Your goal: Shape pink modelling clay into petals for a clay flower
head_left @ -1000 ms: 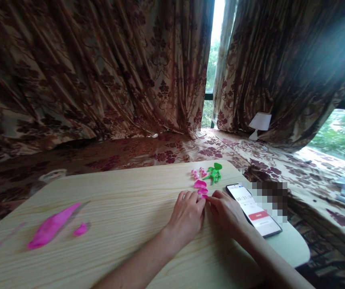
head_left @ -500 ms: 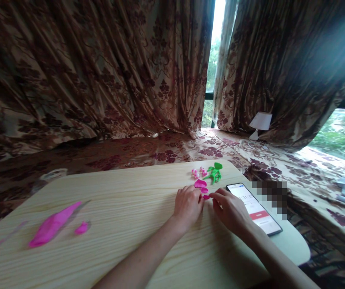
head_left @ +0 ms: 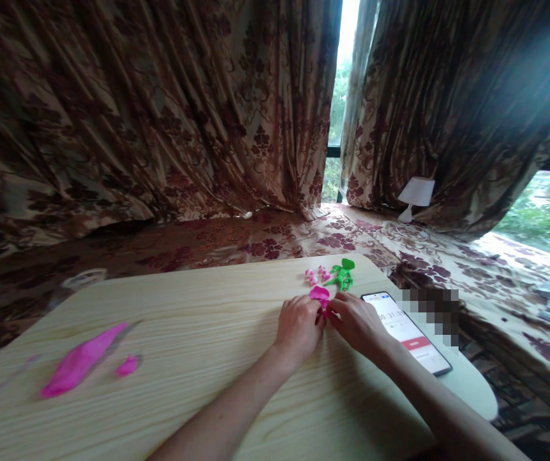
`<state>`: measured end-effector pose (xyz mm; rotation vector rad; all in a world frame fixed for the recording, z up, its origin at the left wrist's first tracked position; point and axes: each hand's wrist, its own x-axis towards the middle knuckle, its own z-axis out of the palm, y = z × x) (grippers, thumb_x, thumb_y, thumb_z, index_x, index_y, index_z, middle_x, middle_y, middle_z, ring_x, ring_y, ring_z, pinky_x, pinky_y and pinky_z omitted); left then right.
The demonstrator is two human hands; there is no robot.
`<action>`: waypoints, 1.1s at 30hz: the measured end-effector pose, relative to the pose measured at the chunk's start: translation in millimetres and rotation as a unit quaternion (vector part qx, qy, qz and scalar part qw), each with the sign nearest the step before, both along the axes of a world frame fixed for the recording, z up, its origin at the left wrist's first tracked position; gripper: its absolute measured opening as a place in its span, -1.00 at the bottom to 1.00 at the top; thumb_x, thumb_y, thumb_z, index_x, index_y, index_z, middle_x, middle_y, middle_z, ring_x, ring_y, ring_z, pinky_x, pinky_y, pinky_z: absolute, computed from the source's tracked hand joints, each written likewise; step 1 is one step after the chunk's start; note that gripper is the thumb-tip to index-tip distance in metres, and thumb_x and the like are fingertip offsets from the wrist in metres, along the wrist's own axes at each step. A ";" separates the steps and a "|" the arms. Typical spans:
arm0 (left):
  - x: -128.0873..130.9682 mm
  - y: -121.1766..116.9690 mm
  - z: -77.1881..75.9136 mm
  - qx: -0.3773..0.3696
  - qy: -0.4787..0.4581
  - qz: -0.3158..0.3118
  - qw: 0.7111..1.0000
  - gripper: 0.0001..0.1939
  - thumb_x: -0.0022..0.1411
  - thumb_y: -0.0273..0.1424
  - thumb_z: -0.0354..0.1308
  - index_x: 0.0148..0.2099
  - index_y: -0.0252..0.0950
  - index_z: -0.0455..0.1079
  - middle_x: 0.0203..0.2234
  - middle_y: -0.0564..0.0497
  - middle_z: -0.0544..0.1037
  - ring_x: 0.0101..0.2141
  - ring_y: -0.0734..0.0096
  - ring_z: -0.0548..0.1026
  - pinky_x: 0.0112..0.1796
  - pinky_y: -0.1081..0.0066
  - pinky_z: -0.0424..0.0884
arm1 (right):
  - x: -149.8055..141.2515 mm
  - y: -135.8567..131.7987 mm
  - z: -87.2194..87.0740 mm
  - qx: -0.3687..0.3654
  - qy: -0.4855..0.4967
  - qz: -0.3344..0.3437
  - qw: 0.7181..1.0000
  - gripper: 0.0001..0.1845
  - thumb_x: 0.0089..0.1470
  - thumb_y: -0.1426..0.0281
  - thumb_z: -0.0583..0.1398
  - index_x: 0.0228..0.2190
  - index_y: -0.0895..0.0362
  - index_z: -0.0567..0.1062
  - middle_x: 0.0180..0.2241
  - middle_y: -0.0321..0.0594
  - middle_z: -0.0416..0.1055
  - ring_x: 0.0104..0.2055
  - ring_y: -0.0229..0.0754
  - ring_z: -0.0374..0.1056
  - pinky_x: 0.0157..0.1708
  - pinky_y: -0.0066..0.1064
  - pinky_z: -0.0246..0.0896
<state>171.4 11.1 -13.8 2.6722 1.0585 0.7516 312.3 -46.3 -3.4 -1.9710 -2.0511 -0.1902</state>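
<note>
My left hand (head_left: 298, 325) and my right hand (head_left: 360, 321) meet over the right part of the table, fingers bent and fingertips close together. Between them is a bright pink petal-shaped piece (head_left: 319, 293); more pink shows at the fingertips, partly hidden. Both hands look closed on this pink material. Just beyond lie small pink-and-white pieces (head_left: 312, 276) and a green leaf-and-stem piece (head_left: 344, 276). On the left side of the table rest a long, flat pink piece (head_left: 82, 362), a small pink lump (head_left: 127, 365) and a thin pink strip (head_left: 10, 376).
A phone (head_left: 412, 336) with a running timer lies right of my right hand on the pale wooden table (head_left: 198, 301). Behind, a small white lamp (head_left: 416, 192) stands on floral cloth (head_left: 275, 237), near patterned curtains (head_left: 159, 96). A pale container (head_left: 82, 278) sits past the table's left edge.
My right hand has moved slightly left, its fingertips now up against the left hand's. They cover more of the lower pink petals. The timer reading has advanced.
</note>
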 end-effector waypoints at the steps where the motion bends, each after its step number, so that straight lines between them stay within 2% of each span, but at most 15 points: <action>1: 0.1 0.3 -0.1 0.000 -0.001 -0.001 1.000 -0.89 0.15 -0.42 0.05 -0.32 -0.24 0.41 -0.35 -0.04 0.49 -0.24 0.28 0.40 -0.21 0.34 0.22 | 0.3 0.5 0.5 0.000 -0.001 0.004 1.000 -0.82 0.13 0.39 0.08 -0.44 0.11 0.46 -0.37 -0.22 0.38 -0.32 -0.22 0.28 -0.46 -0.48 -0.02; 5: 0.1 0.6 -0.6 0.004 -0.006 -0.007 1.000 -0.87 0.16 -0.43 0.03 -0.33 -0.24 0.41 -0.35 -0.03 0.49 -0.24 0.29 0.40 -0.21 0.34 0.23 | 1.8 -0.5 2.7 -0.003 0.001 0.019 1.000 -0.81 0.14 0.41 0.07 -0.42 0.10 0.46 -0.36 -0.23 0.38 -0.30 -0.22 0.28 -0.44 -0.49 0.00; 10: 0.4 0.4 -1.5 0.007 -0.008 -0.008 1.000 -0.89 0.14 -0.42 0.05 -0.31 -0.23 0.41 -0.33 -0.03 0.48 -0.23 0.27 0.39 -0.21 0.33 0.22 | 2.4 -5.1 4.3 0.003 0.019 0.034 0.999 -0.82 0.13 0.42 0.08 -0.25 0.03 0.46 -0.30 -0.26 0.37 -0.27 -0.24 0.28 -0.36 -0.51 0.06; 13: 0.8 0.5 -3.0 0.008 -0.009 -0.008 1.000 -0.88 0.15 -0.41 0.05 -0.31 -0.23 0.41 -0.34 -0.03 0.48 -0.23 0.27 0.39 -0.20 0.32 0.22 | 2.0 -5.7 2.2 0.008 0.032 0.042 0.999 -0.80 0.14 0.43 0.07 -0.26 0.01 0.47 -0.29 -0.27 0.37 -0.26 -0.24 0.28 -0.34 -0.51 0.07; 20: -1.5 3.0 -4.9 0.009 -0.016 -0.006 1.000 -0.92 0.12 -0.41 0.09 -0.33 -0.23 0.41 -0.37 -0.01 0.48 -0.27 0.30 0.40 -0.24 0.35 0.22 | 0.9 -5.6 -1.2 0.006 0.032 0.037 0.999 -0.80 0.13 0.43 0.06 -0.30 0.02 0.49 -0.33 -0.25 0.38 -0.28 -0.23 0.30 -0.39 -0.50 0.05; 26: -1.7 2.2 -3.7 0.018 -0.018 -0.007 1.000 -0.89 0.16 -0.42 0.05 -0.34 -0.22 0.41 -0.39 0.00 0.48 -0.29 0.32 0.40 -0.25 0.36 0.22 | 8.3 -5.8 -0.1 0.019 0.042 0.001 0.999 -0.77 0.09 0.44 0.09 -0.18 0.03 0.43 -0.29 -0.24 0.39 -0.28 -0.23 0.32 -0.36 -0.51 0.08; 28: -1.5 1.6 -3.6 0.019 -0.016 -0.007 1.000 -0.88 0.16 -0.42 0.05 -0.34 -0.22 0.41 -0.38 0.00 0.48 -0.27 0.32 0.39 -0.23 0.36 0.22 | 11.4 -5.1 -1.6 0.013 0.038 -0.007 0.999 -0.80 0.10 0.41 0.10 -0.21 0.04 0.44 -0.31 -0.24 0.39 -0.31 -0.24 0.32 -0.39 -0.52 0.07; 30: -1.2 1.1 -3.6 0.018 -0.014 -0.006 1.000 -0.89 0.16 -0.43 0.05 -0.34 -0.22 0.41 -0.37 -0.01 0.48 -0.26 0.32 0.39 -0.22 0.35 0.21 | 12.5 -4.4 -3.5 0.007 0.033 -0.008 0.999 -0.85 0.10 0.39 0.09 -0.31 0.06 0.46 -0.35 -0.26 0.38 -0.35 -0.26 0.32 -0.42 -0.51 0.04; 33: -0.9 0.6 -3.3 0.015 -0.011 -0.002 1.000 -0.88 0.16 -0.43 0.04 -0.35 -0.23 0.41 -0.38 -0.01 0.47 -0.27 0.31 0.39 -0.23 0.35 0.21 | 10.4 -3.0 -5.8 0.007 0.025 -0.010 1.000 -0.84 0.11 0.40 0.08 -0.45 0.09 0.45 -0.38 -0.27 0.36 -0.36 -0.26 0.30 -0.44 -0.50 0.00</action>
